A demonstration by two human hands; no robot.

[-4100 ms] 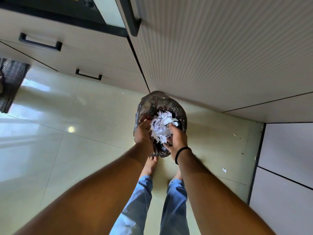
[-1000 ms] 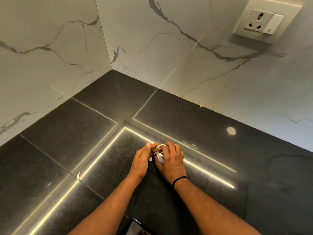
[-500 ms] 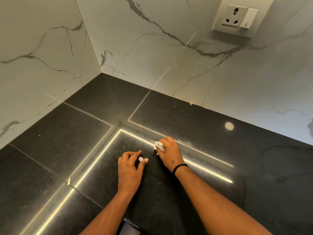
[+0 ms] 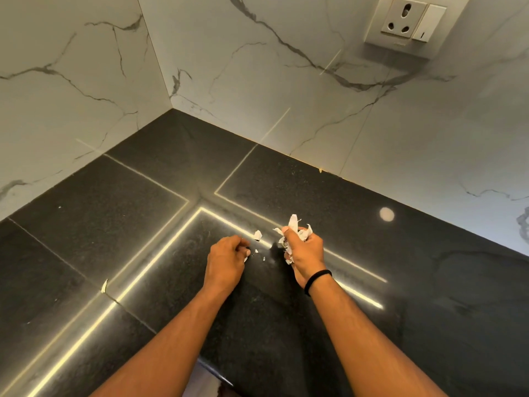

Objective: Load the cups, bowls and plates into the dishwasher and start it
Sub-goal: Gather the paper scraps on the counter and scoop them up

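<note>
Right hand [image 4: 305, 250]: we clench gathered paper scraps [image 4: 294, 229], freeing left hand [image 4: 227, 257] to pinch loose bits [image 4: 257, 234] off worktop [image 4: 429, 282]. Cups, bowls, plates, dishwasher: out of view.

Bare black countertop [image 4: 429, 282], corner walls [image 4: 257, 81] behind

Surface [image 4: 120, 224]: dark speckled stone, polished, mirroring bright light strips and a round lamp spot. Walls [image 4: 257, 90] at the far corner of the surface: white marble-look slabs with grey veins, smooth, softly glossy. Socket plate [image 4: 406, 24]: smooth off-white plastic. Paper scraps [image 4: 294, 233]: thin, white, torn, crumpled, matt. Wristband [image 4: 317, 277]: black, matt, material unclear.
</note>
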